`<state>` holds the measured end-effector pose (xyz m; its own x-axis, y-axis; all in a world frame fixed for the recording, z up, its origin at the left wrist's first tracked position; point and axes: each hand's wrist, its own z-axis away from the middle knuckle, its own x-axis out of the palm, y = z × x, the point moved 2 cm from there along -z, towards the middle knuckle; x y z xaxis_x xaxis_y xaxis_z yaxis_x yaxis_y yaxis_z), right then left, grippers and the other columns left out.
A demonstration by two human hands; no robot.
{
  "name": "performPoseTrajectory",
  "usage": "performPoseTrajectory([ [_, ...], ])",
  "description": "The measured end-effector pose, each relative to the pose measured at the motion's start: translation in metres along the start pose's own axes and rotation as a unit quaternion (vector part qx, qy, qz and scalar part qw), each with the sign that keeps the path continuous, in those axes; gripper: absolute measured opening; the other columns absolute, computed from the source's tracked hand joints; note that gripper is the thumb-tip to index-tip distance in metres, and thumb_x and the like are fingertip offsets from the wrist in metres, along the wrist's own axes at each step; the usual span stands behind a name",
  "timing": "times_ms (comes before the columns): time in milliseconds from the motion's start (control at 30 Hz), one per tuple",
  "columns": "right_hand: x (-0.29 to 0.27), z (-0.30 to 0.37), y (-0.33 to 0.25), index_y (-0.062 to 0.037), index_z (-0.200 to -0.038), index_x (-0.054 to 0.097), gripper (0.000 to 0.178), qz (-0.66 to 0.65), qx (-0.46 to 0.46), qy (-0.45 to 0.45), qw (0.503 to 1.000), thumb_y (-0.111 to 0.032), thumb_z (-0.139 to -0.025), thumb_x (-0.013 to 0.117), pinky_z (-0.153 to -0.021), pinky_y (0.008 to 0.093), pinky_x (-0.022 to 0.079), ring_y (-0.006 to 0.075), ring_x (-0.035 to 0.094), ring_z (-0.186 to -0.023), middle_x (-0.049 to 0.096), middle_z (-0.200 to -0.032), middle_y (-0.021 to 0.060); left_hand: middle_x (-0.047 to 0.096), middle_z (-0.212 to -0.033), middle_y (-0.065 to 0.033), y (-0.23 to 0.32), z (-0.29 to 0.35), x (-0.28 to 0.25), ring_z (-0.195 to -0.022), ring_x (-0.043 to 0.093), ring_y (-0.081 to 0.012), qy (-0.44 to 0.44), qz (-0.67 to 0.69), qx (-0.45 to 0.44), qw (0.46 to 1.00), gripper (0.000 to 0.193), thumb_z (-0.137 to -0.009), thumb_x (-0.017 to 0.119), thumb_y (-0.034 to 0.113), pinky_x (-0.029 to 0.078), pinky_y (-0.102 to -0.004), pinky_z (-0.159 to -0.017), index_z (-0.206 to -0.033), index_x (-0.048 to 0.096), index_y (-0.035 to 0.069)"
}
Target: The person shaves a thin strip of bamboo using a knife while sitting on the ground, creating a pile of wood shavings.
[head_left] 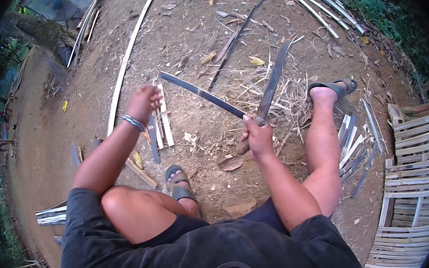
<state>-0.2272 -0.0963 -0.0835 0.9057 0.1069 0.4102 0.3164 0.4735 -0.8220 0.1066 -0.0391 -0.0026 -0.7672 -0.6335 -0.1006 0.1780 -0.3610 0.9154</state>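
Note:
My right hand (259, 140) is closed around a machete (272, 83), its dark blade pointing away from me and its wooden handle end showing below the fingers. Under the same hand's thumb lies one end of a dark bamboo strip (200, 93), which stretches leftward. My left hand (145, 101), with a braided band on its wrist, is raised near the strip's far left end, apart from it. Its fingers are curled, and a small pale thing shows at the fingertips, too small to name.
Split bamboo pieces (163, 121) lie below my left hand. Pale shavings (285, 97) heap beyond the right one. A long pale strip (129, 58) runs along the left. More strips (349, 142) lie beside my right leg, near a slatted bamboo bench (410, 189). My sandalled feet flank the work.

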Motion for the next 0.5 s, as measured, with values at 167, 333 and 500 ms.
performPoseTrajectory([
  [167,0.032,0.034,-0.005,-0.004,-0.094,0.059,0.016,0.119,-0.022,0.089,0.989,-0.016,-0.093,0.07,-0.05,0.0269,0.047,0.0104,0.058,-0.058,0.061,-0.073,0.0024,0.067,-0.121,-0.0135,-0.048,0.071,0.099,-0.105,0.066,-0.0204,-0.306,-0.083,-0.153,0.936,0.043,-0.103,0.052,0.039,0.058,-0.0379,-0.083,-0.129,0.052,0.004],
  [333,0.038,0.043,0.036,-0.0032,-0.103,0.065,0.025,0.186,-0.093,-0.041,0.977,-0.02,-0.087,0.075,-0.063,0.0301,0.051,0.0121,0.063,-0.069,0.064,-0.076,0.002,0.067,-0.099,-0.0111,-0.07,0.083,0.126,-0.088,0.067,-0.0175,-0.322,-0.107,-0.157,0.927,0.025,-0.1,0.054,0.021,0.061,-0.0348,-0.069,-0.114,0.054,0.0],
  [500,0.018,0.039,0.02,-0.0031,-0.117,0.064,0.039,0.368,0.035,-0.095,0.924,-0.024,-0.086,0.075,-0.069,0.0326,0.053,0.0145,0.065,-0.074,0.068,-0.084,0.0047,0.069,-0.094,-0.0092,-0.075,0.071,0.087,-0.075,0.067,-0.0136,-0.262,-0.114,-0.22,0.933,0.019,-0.097,0.05,0.009,0.06,-0.0311,-0.065,-0.111,0.058,-0.002],
])
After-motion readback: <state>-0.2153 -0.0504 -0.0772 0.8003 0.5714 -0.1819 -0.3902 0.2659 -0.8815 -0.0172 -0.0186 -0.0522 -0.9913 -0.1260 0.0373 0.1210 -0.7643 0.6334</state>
